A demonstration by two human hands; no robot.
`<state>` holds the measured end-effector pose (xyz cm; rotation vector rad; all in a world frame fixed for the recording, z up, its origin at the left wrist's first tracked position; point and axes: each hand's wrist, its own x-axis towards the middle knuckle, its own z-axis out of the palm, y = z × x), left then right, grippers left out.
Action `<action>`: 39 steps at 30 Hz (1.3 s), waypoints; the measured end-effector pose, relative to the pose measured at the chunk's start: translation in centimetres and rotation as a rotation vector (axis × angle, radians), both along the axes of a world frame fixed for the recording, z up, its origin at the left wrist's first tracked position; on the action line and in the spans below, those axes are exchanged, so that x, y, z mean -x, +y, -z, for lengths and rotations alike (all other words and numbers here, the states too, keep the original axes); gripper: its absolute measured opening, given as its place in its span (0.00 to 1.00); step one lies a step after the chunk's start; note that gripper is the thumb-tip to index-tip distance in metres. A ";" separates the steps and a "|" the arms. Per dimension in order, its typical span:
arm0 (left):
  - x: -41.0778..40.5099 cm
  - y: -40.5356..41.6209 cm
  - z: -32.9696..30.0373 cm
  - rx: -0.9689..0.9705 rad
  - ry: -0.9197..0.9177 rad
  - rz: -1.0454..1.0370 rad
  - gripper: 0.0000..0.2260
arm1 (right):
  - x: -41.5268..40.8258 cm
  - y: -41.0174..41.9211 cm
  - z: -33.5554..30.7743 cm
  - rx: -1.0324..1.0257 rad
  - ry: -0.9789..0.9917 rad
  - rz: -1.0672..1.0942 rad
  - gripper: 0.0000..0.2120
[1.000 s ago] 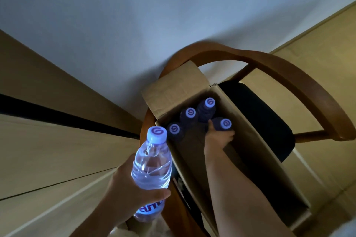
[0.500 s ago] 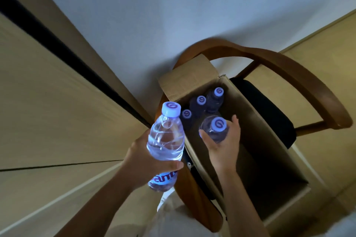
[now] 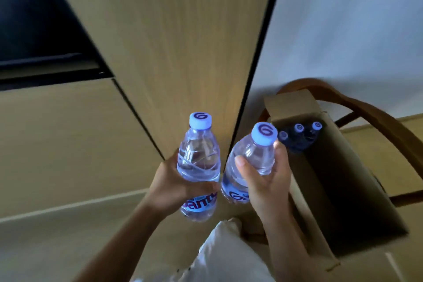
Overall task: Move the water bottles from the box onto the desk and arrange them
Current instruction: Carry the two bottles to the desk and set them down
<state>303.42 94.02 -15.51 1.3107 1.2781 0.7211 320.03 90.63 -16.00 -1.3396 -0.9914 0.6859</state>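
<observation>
Now both hands (image 3: 174, 181) (image 3: 267, 181) grip ribbed clear plastic bottles (image 3: 198, 158) (image 3: 249, 162) beside the cardboard box (image 3: 357, 190).

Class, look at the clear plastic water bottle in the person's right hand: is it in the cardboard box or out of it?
Out: the right hand holds the clear plastic water bottle left of the brown cardboard box.

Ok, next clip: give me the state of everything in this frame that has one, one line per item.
Left hand: grips a bottle.
Left bottle: capped, full, upright, out of the box.
Right hand: grips a second bottle.
Right bottle: capped, full, tilted, out of the box.
Cardboard box: flaps open, sits on the chair.
Bottles in the box: three caps visible, capped, upright.
Wooden chair: carries the box.
</observation>
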 end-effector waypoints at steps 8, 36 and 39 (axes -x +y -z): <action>17.0 -11.0 -3.2 -0.076 -0.093 -0.424 0.24 | 16.5 -3.3 -3.3 0.004 -0.097 -0.445 0.27; 66.0 -27.7 -4.3 -0.224 -0.165 -1.917 0.36 | 80.5 -3.4 -5.2 -0.209 -0.346 -1.737 0.25; 70.1 -28.9 -3.9 -0.234 -0.169 -1.999 0.37 | 86.4 -3.3 -5.1 -0.245 -0.394 -1.780 0.27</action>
